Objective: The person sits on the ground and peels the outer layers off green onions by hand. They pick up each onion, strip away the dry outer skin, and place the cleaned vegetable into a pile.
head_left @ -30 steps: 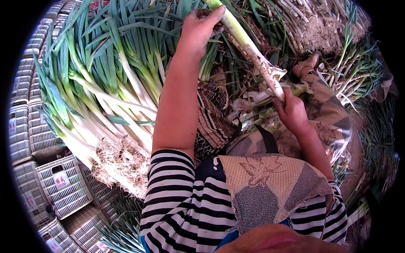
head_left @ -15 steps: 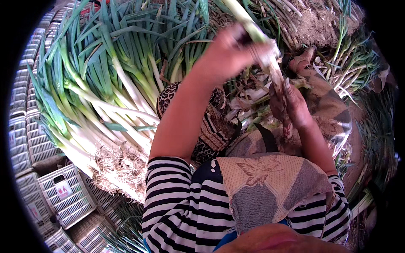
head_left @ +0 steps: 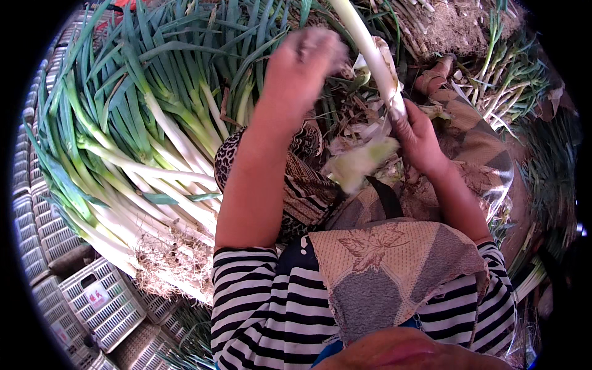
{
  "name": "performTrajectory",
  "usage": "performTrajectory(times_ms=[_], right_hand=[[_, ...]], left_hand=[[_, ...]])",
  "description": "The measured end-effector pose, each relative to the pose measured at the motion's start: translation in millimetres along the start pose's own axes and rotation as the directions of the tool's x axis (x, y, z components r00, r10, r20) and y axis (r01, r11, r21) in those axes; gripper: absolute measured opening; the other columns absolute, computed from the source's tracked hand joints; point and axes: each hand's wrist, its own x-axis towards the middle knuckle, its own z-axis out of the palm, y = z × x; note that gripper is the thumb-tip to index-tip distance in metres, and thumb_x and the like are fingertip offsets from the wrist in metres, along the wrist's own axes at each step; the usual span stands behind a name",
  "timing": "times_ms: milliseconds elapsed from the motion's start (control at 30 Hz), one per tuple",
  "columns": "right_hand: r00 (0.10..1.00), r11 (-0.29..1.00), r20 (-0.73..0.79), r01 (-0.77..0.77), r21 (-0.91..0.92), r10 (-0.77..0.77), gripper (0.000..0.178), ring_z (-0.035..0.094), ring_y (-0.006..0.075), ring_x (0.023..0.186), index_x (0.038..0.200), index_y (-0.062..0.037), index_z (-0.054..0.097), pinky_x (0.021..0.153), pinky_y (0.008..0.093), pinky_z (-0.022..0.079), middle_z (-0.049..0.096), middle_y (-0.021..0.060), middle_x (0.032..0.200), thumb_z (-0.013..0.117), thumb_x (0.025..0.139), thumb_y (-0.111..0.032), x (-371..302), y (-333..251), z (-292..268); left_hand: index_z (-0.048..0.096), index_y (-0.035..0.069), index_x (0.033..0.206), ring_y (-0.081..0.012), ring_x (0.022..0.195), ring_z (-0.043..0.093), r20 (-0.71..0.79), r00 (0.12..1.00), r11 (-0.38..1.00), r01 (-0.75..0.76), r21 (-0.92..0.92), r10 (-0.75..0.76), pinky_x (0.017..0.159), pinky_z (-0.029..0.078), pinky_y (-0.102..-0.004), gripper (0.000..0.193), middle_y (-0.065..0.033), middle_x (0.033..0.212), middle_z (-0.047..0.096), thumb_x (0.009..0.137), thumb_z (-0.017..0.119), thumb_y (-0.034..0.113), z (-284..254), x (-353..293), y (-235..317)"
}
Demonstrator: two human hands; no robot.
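Head view, green onion stalk: the green onion stalk [head_left: 372, 53] is slanting up and away from the far side of the lap, its upper end running out past the far edge of view.
Stripping so far: the shaft is showing clean and pale along most of its visible length, so the peeling is looking well advanced, by my judgement.
Left on it: a loose brown skin flap [head_left: 388, 57] is clinging along its right side, so the stalk is seeming not quite clean; its lower end is hiding in the fist, so trimming of the roots is impossible to tell.
Right hand: the right hand [head_left: 420, 137] is closing firmly around that lower end, thumb lying along the shaft.
Left hand: the left hand [head_left: 313, 52] is blurring with motion just left of the stalk, fingers curling, apart from it; whether it is gripping anything, I cannot tell.
Loose peel: a pale green peel strip [head_left: 360, 163] is blurring between the arms, probably dropping.
Scraps: peel scraps [head_left: 362, 131] are lying beneath the stalk, suggesting other stalks are already done.
Untreated heap: unpeeled green onions [head_left: 161, 120] are filling the left side, leaves pointing far and the root tangle [head_left: 176, 262] hanging near, so plenty is seeming to remain.
Outer edge: slatted plastic crates [head_left: 106, 305] are standing near left; a rooty bundle [head_left: 453, 31] is lying far right.
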Motion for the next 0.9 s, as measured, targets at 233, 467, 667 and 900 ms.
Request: performTrajectory(times_ms=[233,467,667,900], right_hand=[[0.969,0.896,0.209,0.206,-0.393,-0.131,0.046,0.058,0.0405,0.065,0.11,0.0008,0.041,0.057,0.0429,0.045,0.057,0.0208,0.068,0.06,0.081,-0.029,-16,-1,4],[0.965,0.727,0.127,0.258,-0.636,-0.231,0.055,0.058,0.0379,0.063,0.11,0.0028,0.04,0.055,0.044,0.045,0.057,0.0193,0.064,0.054,0.083,-0.043,13,-32,16],[0.965,0.962,0.168,0.226,-0.155,-0.199,0.041,0.057,0.0268,0.056,0.103,0.0011,0.053,0.053,0.0359,0.045,0.057,0.0159,0.064,0.046,0.09,-0.038,17,-19,21],[0.981,0.974,0.189,0.073,-0.214,-0.032,0.033,0.054,0.0146,0.051,0.085,0.0015,0.059,0.05,0.0317,0.043,0.057,0.0095,0.059,0.047,0.09,-0.029,24,-24,29]], left_hand=[[0.045,-0.002,0.104,-0.0222,0.078,0.054,-0.181,0.953,0.793,0.089,-0.602,-0.244,0.072,0.046,-0.0365,0.026,-0.0116,0.09,0.054,0.089,0.052,0.017,-11,25,8],[0.045,0.004,0.095,-0.0183,0.068,0.048,-0.198,0.97,0.811,0.001,-0.585,-0.144,0.067,0.045,-0.0346,0.016,-0.006,0.078,0.046,0.09,0.05,0.019,14,10,4],[0.043,0.01,0.077,-0.013,0.053,0.04,-0.149,0.971,0.802,0.061,-0.594,-0.184,0.053,0.038,-0.0305,0.021,0.0018,0.06,0.038,0.088,0.054,0.024,16,4,1],[0.038,0.015,0.059,-0.0119,0.046,0.038,0.266,0.96,0.735,0.116,-0.669,0.091,0.047,0.037,-0.0276,0.039,0.0022,0.052,0.034,0.089,0.048,0.036,-11,7,-1]])
